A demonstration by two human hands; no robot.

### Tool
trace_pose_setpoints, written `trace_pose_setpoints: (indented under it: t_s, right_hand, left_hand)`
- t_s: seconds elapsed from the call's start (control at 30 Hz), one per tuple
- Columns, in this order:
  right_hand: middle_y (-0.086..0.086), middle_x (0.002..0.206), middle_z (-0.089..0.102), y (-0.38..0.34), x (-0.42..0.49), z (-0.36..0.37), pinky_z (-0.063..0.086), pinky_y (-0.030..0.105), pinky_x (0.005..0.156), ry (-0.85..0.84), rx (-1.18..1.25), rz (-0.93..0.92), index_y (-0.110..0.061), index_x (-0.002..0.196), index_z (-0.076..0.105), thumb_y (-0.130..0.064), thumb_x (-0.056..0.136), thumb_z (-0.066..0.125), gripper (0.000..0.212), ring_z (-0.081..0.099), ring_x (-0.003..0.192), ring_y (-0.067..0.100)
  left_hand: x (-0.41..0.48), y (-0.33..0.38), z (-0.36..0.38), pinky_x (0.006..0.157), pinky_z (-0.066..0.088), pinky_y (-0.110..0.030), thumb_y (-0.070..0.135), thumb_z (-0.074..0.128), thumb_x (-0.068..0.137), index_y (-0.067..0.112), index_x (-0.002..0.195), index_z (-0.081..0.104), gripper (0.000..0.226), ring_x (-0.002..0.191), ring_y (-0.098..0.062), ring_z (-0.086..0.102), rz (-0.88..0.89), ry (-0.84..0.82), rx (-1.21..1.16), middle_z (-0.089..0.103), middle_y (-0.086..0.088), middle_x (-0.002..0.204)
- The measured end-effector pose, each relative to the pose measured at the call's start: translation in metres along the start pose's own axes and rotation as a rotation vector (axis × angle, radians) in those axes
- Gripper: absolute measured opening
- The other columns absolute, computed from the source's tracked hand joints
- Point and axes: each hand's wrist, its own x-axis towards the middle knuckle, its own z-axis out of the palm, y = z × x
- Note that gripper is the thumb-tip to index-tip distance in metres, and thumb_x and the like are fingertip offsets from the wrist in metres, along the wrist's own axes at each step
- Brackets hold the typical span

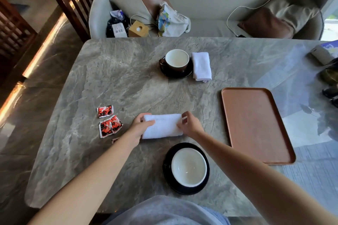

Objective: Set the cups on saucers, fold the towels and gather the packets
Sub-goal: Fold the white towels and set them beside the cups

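- Plainly, the towel step was the one in hand: the near towel lay as a white oblong in the middle of the desk, just beyond the near cup.
- The left grip, a bare hand, was curled round the towel's left end. The right grip pinched its right end between thumb and fingers, so both were closed on the cloth.
- The cups looked done. The near cup sat in its dark near saucer at the near edge, and the far cup stood on the far saucer.
- The far towel was already folded and lay just to the right of that saucer.
- The packets were not yet gathered. One red packet and a second packet lay loose to the left of the near towel, close together but apart.
- A scrap beside the left forearm might have been a third, though too little of it showed to tell.
- A brown tray lay on the right, well apart from the towel.
- By my judgement, the next move called for squaring the towel's ends and pressing it flat to match the far one. After that the hands could let go and the left could reach for the packets.
- Whether another fold was needed could not be told.
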Motion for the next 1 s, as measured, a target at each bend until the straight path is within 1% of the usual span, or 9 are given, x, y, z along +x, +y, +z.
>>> trace_pose_setpoints:
  t_s: [0.1, 0.23, 0.4, 0.47, 0.6, 0.67, 0.77, 0.87, 1.0]
  right_hand:
    - [0.004, 0.102, 0.057, 0.001, -0.006, -0.010, 0.055, 0.038, 0.073, -0.101, 0.310, 0.090, -0.010, 0.124, 0.044, -0.021, 0.083, 0.068, 0.049, 0.059, 0.089, 0.021]
    - [0.002, 0.112, 0.061, 0.001, -0.020, -0.033, 0.058, 0.042, 0.083, -0.297, 0.622, 0.158, -0.018, 0.126, 0.044, -0.045, 0.080, 0.070, 0.059, 0.064, 0.101, 0.016]
    - [0.019, 0.129, 0.057, 0.011, -0.037, -0.051, 0.057, 0.042, 0.084, -0.580, 1.002, 0.217, -0.007, 0.128, 0.050, -0.057, 0.077, 0.065, 0.073, 0.064, 0.111, 0.027]
    - [0.016, 0.130, 0.060, 0.020, -0.041, -0.060, 0.056, 0.040, 0.085, -0.631, 1.075, 0.157, -0.009, 0.130, 0.053, -0.056, 0.077, 0.067, 0.072, 0.060, 0.118, 0.026]
    - [0.000, 0.116, 0.069, 0.029, -0.052, -0.080, 0.057, 0.033, 0.082, -0.530, 1.099, 0.097, -0.024, 0.123, 0.059, -0.045, 0.082, 0.066, 0.047, 0.066, 0.105, 0.015]
    - [-0.002, 0.109, 0.068, 0.033, -0.058, -0.086, 0.058, 0.026, 0.075, -0.399, 1.035, 0.080, -0.023, 0.125, 0.057, -0.033, 0.086, 0.064, 0.040, 0.067, 0.090, 0.011]
    - [0.000, 0.107, 0.064, 0.046, -0.067, -0.091, 0.056, 0.026, 0.074, -0.232, 1.014, 0.070, -0.021, 0.124, 0.055, -0.020, 0.087, 0.064, 0.038, 0.065, 0.088, 0.014]
    - [0.001, 0.104, 0.063, 0.066, -0.079, -0.093, 0.057, 0.030, 0.074, -0.123, 0.972, 0.143, -0.017, 0.117, 0.053, -0.020, 0.084, 0.067, 0.036, 0.065, 0.091, 0.015]
    - [0.002, 0.089, 0.063, 0.096, -0.096, -0.090, 0.060, 0.032, 0.076, -0.105, 1.001, 0.191, -0.018, 0.096, 0.054, -0.025, 0.087, 0.064, 0.015, 0.065, 0.079, 0.015]
  left_hand:
    - [-0.004, 0.015, 0.003, 0.083, 0.043, -0.033, 0.003, 0.060, 0.085, 0.022, 0.100, 0.057, 0.024, 0.099, -0.022, 0.054, 0.082, -0.066, 0.017, 0.056, -0.008, 0.111]
    - [-0.012, 0.045, 0.013, 0.072, 0.045, -0.029, 0.000, 0.058, 0.085, 0.024, 0.089, 0.057, 0.025, 0.086, -0.016, 0.056, 0.150, -0.191, -0.027, 0.058, -0.002, 0.097]
    - [-0.024, 0.084, 0.027, 0.061, 0.050, -0.025, 0.005, 0.057, 0.086, 0.024, 0.096, 0.057, 0.022, 0.081, -0.014, 0.060, 0.101, -0.478, -0.045, 0.062, 0.002, 0.093]
    - [-0.027, 0.095, 0.032, 0.062, 0.051, -0.026, 0.004, 0.056, 0.087, 0.021, 0.101, 0.054, 0.022, 0.082, -0.015, 0.060, 0.079, -0.558, 0.025, 0.061, 0.000, 0.095]
    - [-0.025, 0.109, 0.042, 0.064, 0.053, -0.022, 0.002, 0.056, 0.087, 0.019, 0.112, 0.046, 0.031, 0.084, -0.012, 0.060, 0.060, -0.631, 0.234, 0.060, 0.000, 0.100]
    - [-0.022, 0.114, 0.053, 0.064, 0.054, -0.022, 0.000, 0.057, 0.087, 0.016, 0.121, 0.041, 0.041, 0.084, -0.012, 0.059, 0.051, -0.636, 0.335, 0.058, -0.001, 0.102]
    - [-0.014, 0.115, 0.079, 0.072, 0.050, -0.027, 0.000, 0.060, 0.085, 0.012, 0.130, 0.036, 0.053, 0.093, -0.016, 0.056, 0.062, -0.556, 0.508, 0.050, -0.006, 0.117]
    - [-0.010, 0.106, 0.110, 0.079, 0.046, -0.029, 0.002, 0.062, 0.081, 0.014, 0.133, 0.036, 0.059, 0.106, -0.021, 0.052, 0.140, -0.428, 0.693, 0.046, -0.011, 0.129]
    - [-0.014, 0.079, 0.155, 0.085, 0.038, -0.027, 0.001, 0.056, 0.080, 0.010, 0.130, 0.037, 0.054, 0.120, -0.028, 0.047, 0.322, -0.354, 0.899, 0.044, -0.017, 0.131]
